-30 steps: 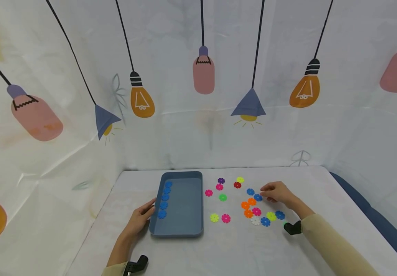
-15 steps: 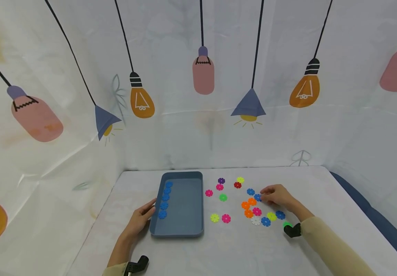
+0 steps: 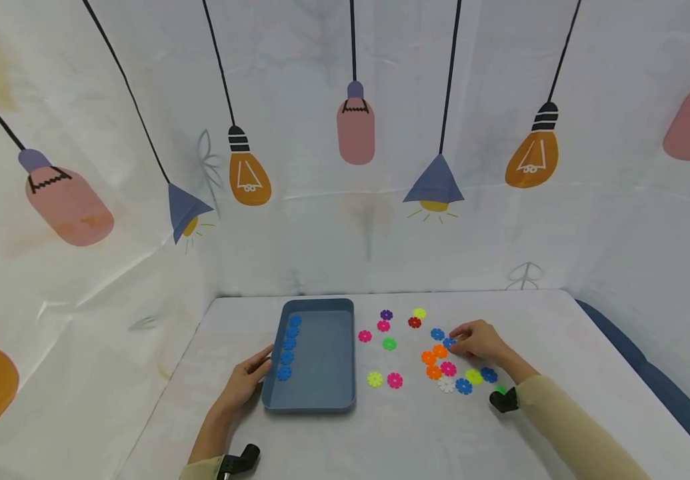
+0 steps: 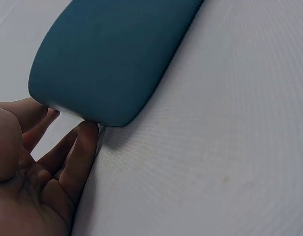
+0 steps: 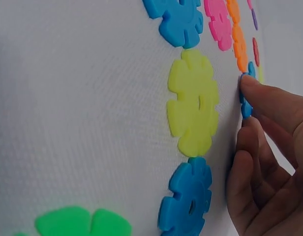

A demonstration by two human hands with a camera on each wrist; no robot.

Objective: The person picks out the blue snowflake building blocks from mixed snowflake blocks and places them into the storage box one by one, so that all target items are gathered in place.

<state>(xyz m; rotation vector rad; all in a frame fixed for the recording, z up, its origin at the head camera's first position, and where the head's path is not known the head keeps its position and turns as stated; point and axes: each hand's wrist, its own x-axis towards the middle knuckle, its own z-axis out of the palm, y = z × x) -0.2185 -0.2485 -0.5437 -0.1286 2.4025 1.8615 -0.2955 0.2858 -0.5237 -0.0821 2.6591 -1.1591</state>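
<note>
My left hand (image 3: 241, 385) grips the left wall of a blue-grey tray (image 3: 323, 363); in the left wrist view, its thumb and fingers (image 4: 83, 152) meet the tray's edge. Several blue flower-shaped interlocking discs (image 3: 289, 343) form a line along the tray's left side. To the right of the tray, my right hand (image 3: 481, 341) pinches another blue disc (image 5: 246, 101) between thumb and fingers, low over the table. A second blue disc (image 3: 437, 334) lies just beyond it, and orange discs (image 3: 434, 372) lie to its left.
Loose discs are spread over the white table (image 3: 399, 433): pink (image 3: 395, 381), green (image 3: 389, 344), purple (image 3: 386, 315), red (image 3: 414, 323), yellow (image 5: 193, 105), white (image 3: 446, 385) and more blue (image 5: 187, 199). A white sheet (image 3: 297, 247) printed with lamps rises behind the table.
My right hand has shifted slightly to the left, its fingertips now over the blue disc it pinches. The left hand and the tray stay in place.
</note>
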